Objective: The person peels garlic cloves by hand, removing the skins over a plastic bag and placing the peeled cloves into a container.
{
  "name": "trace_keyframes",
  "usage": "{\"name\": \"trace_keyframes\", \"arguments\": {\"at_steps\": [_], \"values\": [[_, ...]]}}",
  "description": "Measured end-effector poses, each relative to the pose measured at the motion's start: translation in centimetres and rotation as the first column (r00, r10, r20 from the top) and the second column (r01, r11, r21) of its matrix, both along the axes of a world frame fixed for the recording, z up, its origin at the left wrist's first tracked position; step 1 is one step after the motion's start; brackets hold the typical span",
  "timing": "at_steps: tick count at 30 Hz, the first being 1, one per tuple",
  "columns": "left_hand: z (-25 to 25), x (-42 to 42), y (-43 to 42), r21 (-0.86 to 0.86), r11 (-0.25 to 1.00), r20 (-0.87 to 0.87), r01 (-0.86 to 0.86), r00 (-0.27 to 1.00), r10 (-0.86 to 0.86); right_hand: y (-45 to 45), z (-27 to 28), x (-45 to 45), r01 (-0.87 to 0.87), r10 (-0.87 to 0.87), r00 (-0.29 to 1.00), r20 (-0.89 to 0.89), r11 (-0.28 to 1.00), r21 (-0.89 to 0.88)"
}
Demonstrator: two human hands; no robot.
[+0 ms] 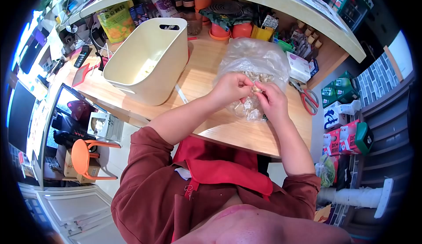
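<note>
Ref: cream bin [147,59], smooth plastic, rounded corners, slotted handle, on wood-grain table [202,64]. Right of bin: translucent crinkled bag [255,55], lumpy pale bits inside. Small pale piece [256,88] is right of bin too, over bag, pinched narrow between fingertips of left hand [233,88] and right hand [271,100]. Farther right of bin: scissors [309,101], red-grey loops. Behind bin: yellow-green pouch [115,23], large Chinese characters, not clearly legible.

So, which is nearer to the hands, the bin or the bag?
The plastic bag: the left hand and the right hand are over it, while the cream bin stands to the left.
</note>
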State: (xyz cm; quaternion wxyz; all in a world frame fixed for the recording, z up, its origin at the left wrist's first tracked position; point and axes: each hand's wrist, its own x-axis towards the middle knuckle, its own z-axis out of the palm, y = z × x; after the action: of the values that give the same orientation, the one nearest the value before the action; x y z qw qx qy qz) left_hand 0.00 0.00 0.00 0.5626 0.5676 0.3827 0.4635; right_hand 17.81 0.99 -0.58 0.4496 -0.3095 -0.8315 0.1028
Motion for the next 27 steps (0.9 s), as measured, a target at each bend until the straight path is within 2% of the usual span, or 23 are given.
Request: {"name": "trace_keyframes", "arguments": {"at_steps": [5, 8, 11, 14, 17, 20, 24, 27], "values": [[0.2, -0.3, 0.0, 0.023, 0.999, -0.038, -0.024, 0.999, 0.025, 0.0, 0.0, -0.5, 0.000, -0.006, 0.998, -0.067, 0.996, -0.094], [0.1, 0.1, -0.1, 0.063, 0.997, -0.081, -0.040, 0.996, 0.045, 0.0, -0.1, -0.2, 0.021, -0.027, 0.999, -0.034, 0.986, -0.167], [-0.2, 0.3, -0.1, 0.101, 0.993, -0.086, -0.059, 0.994, 0.068, 0.2, -0.5, -0.2, -0.002, -0.007, 0.998, -0.064, 0.989, -0.150], [0.4, 0.5, -0.5, 0.125, 0.990, -0.115, -0.064, 0.990, 0.079, -0.2, 0.3, -0.3, -0.081, 0.005, 0.985, -0.170, 0.892, -0.444], [-0.7, 0.6, -0.1, 0.280, 0.957, -0.163, -0.079, 0.978, 0.128, -0.4, 1.4, -0.4, -0.137, -0.117, 0.938, -0.327, 0.740, -0.658], [-0.4, 0.6, -0.6, 0.333, 0.935, -0.202, -0.117, 0.960, 0.192, 0.8, 1.0, 0.7, -0.284, -0.128, 0.858, -0.497, 0.688, -0.667], [-1.1, 0.3, 0.4, 0.394, 0.913, -0.399, -0.107, 0.875, 0.275, 0.0, 1.2, 0.0, -0.350, 0.007, 0.872, -0.489, 0.707, -0.614], [-0.6, 0.1, 0.3, 0.399, 0.910, -0.484, -0.112, 0.818, 0.312, -0.1, 1.1, 0.0, -0.319, 0.003, 0.891, -0.454, 0.714, -0.623]]}}
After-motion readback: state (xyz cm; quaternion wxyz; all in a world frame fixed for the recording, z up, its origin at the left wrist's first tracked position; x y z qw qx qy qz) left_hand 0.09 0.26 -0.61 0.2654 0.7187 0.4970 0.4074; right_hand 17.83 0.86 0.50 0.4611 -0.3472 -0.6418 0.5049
